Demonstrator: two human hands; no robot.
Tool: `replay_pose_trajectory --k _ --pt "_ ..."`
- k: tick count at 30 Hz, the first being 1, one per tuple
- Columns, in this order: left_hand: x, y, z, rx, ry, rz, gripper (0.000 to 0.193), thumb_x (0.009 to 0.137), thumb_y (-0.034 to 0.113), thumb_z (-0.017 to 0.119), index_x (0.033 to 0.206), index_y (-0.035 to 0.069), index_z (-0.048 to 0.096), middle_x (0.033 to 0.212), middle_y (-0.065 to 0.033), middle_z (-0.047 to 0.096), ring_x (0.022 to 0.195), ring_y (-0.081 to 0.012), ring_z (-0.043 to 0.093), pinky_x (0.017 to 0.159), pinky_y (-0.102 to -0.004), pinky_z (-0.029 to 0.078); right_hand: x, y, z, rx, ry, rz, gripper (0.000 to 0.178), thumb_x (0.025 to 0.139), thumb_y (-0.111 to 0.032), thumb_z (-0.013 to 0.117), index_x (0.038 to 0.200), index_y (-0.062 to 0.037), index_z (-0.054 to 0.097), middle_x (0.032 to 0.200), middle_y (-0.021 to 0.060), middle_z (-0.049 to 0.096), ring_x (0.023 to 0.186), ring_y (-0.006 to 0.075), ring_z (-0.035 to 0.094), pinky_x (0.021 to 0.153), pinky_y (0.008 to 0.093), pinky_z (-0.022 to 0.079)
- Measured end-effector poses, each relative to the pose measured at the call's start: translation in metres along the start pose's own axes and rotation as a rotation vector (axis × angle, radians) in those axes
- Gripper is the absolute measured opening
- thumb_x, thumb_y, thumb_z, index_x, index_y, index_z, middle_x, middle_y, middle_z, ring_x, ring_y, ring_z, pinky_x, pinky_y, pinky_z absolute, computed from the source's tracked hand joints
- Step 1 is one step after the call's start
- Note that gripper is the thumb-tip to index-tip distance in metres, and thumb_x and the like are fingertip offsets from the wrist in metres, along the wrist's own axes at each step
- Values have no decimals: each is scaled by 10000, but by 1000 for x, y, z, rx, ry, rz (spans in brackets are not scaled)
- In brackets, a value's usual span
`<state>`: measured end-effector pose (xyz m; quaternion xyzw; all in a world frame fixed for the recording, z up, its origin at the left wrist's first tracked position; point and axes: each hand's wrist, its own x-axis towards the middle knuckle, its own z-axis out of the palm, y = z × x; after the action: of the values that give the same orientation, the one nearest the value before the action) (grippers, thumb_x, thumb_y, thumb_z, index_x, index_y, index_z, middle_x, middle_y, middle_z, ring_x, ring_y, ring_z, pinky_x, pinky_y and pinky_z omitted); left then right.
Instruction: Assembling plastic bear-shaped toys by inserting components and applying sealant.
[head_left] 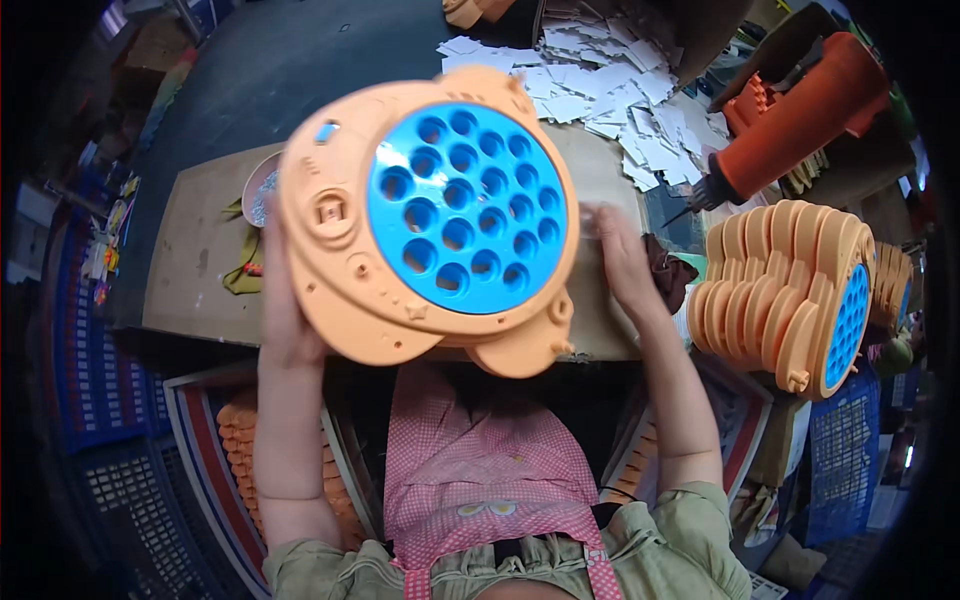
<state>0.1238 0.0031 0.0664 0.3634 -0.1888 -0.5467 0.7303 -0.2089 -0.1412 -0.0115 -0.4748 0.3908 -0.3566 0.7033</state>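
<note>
Over the workbench I hold up an orange plastic toy housing (345, 285). Set in its face is a round blue plate (440, 190) with several round holes. My left hand (292, 315) grips the housing's left edge; the fingers go behind it out of sight. Just off the right edge is my right hand (625, 260), raised and smeared by motion. Its fingers point up towards the housing, and whether anything is in them I cannot make out.
An orange power screwdriver (800, 115) points its bit down-left at the right. Below it stands a stack of similar orange housings (775, 290). White paper pieces (600, 75) lie at the back. A pink bowl (262, 188) of small parts sits left on the cardboard (195, 260).
</note>
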Motion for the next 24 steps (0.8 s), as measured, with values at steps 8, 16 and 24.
replay_pose_trajectory --k 8,16,24 --pt "13 9 21 39 -178 87 586 1097 463 305 1473 30 425 1436 -132 537 1275 -219 567 1090 -370 479 126 -14 -125 -1940 796 -627 393 983 -292 549 1271 -28 585 1182 303 599 1105 483 596 930 568 476" --pt "50 -68 -37 -183 -228 -227 538 1083 422 355 1433 30 468 1391 -127 583 1227 -225 603 1032 -375 520 93 -35 -68 -1918 613 -623 280 957 -178 576 1225 -145 653 1082 150 676 971 363 664 804 477 548" --pt "53 -70 -36 -82 -159 -187 554 1080 451 366 1429 36 475 1373 -126 593 1200 -211 618 1006 -359 541 56 -52 -41 -1636 624 -779 211 927 -230 687 1087 -107 747 960 100 649 853 279 627 732 393 505"
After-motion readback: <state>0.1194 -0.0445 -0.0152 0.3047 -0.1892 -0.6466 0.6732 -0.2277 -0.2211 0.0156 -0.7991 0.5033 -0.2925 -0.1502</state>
